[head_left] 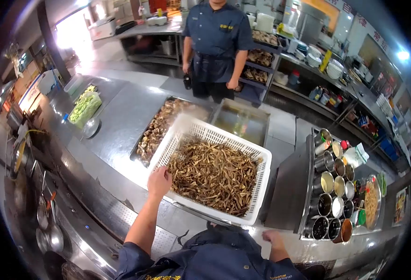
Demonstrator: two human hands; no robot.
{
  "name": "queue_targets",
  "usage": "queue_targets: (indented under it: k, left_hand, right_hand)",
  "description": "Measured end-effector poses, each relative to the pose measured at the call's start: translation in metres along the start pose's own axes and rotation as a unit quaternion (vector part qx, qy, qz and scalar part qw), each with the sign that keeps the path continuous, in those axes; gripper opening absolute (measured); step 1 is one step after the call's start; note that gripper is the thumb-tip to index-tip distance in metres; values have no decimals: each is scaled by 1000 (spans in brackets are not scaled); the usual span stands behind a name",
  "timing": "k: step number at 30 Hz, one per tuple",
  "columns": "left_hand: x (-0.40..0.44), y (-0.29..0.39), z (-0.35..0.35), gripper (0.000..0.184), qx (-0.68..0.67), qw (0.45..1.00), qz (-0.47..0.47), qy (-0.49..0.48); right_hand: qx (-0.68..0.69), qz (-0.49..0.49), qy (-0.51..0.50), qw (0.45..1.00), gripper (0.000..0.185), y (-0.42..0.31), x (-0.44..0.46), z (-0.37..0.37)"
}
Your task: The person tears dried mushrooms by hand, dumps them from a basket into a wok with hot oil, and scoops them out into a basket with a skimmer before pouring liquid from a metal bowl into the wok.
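A white plastic basket (264,177) filled with brown dried strips (212,175) rests in front of me on the steel counter. My left hand (159,181) is closed over the basket's left rim, its fingertips at the edge of the strips. Down by my right side, my right hand (272,237) is apart from the basket, with its fingers mostly hidden. Behind the basket's left side lies a metal tray (142,157) of chopped brown pieces (158,132). Another steel tray (259,125), holding liquid and a clear bottle-like object, sits beyond the basket.
A co-worker (219,42) stands across the counter (116,119). To the right, several seasoning pots (327,182) crowd a stand. A bag of green vegetables (85,109) and a metal bowl (91,127) are at left. Ladles (55,237) lie by the stove at lower left.
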State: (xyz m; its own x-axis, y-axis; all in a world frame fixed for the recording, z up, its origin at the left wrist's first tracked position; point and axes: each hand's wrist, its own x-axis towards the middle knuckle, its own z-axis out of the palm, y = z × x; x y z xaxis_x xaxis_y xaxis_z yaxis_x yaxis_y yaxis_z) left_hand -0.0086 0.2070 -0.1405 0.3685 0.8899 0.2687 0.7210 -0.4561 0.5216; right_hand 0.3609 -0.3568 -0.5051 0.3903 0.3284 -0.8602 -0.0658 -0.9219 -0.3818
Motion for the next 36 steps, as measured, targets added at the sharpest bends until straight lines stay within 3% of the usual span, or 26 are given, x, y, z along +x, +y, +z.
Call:
queue_targets:
  k: [1, 2, 4, 5, 6, 7, 10, 11, 14, 15, 18, 20, 22, 23, 26, 28, 30, 31, 33, 34, 36]
  left_hand:
    - [1, -1, 1, 15, 2, 1000, 19, 16]
    - [0, -1, 2, 15, 3, 999, 39, 28]
    - [-1, 5, -2, 15, 2, 999, 34, 32]
    - [-1, 7, -3, 16, 2, 999, 30, 34]
    - [0, 6, -2, 16, 1, 999, 29, 34]
    - [2, 1, -1, 17, 7, 998, 50, 31]
    - [6, 2, -2, 19, 33, 994, 94, 39]
    - [6, 1, -3, 21, 54, 990, 118, 49]
    - [5, 0, 0, 24, 22, 996, 77, 33]
    - [4, -2, 1, 25, 22, 997, 68, 28]
    - [4, -7, 6, 27, 17, 998, 53, 32]
    - [5, -12, 9, 27, 16, 998, 44, 44]
    - [4, -15, 10, 16, 43, 996, 53, 50]
    - [4, -15, 10, 13, 50, 998, 31, 36]
    - [4, -19, 12, 10, 31, 997, 47, 55]
    - [3, -4, -5, 10, 30, 998, 37, 34]
    - [4, 9, -14, 9, 31, 999, 36, 17]
    - [6, 15, -16, 9, 30, 1000, -7, -7]
    - [12, 20, -20, 14, -33, 994, -99, -35]
    - [11, 10, -11, 14, -24, 994, -103, -26]
    - [5, -5, 3, 25, 7, 995, 12, 96]
  right_hand:
    - [218, 40, 26, 975, 10, -24, -61, 0]
    - [215, 41, 26, 975, 10, -36, -74, 8]
    - [157, 134, 14, 978, 20, -44, -82, 10]
    - [41, 159, 16, 986, 28, -29, -50, 18]
    - [40, 159, 17, 986, 28, -12, -23, 15]
    - [-34, -11, -24, 999, 32, 9, 3, 7]
    - [-185, -75, 118, 973, 37, -34, -5, 3]
    - [-215, -20, 197, 956, 36, -43, -2, 3]
    - [-204, -175, 261, 927, 41, -100, -41, -10]
    - [-162, -198, 231, 938, 43, -131, -73, -16]
    - [-134, -185, 263, 937, 32, -190, -110, -25]
    - [-38, -260, 337, 904, 23, -209, -109, -30]
    - [176, -250, 307, 901, 23, -229, -103, -37]
    - [318, -263, 261, 873, 27, -257, -120, -35]
    - [388, -247, 228, 858, 36, -319, -149, -39]
    - [341, -265, 196, 880, 44, -326, -134, -43]
    - [247, -297, 263, 884, 52, -350, -126, -30]
    - [211, -270, 300, 890, 59, -360, -126, -24]
    - [169, -269, 309, 897, 58, -369, -121, -17]
    - [131, -260, 327, 899, 57, -369, -117, -15]
    - [141, -268, 323, 897, 53, -367, -109, -20]
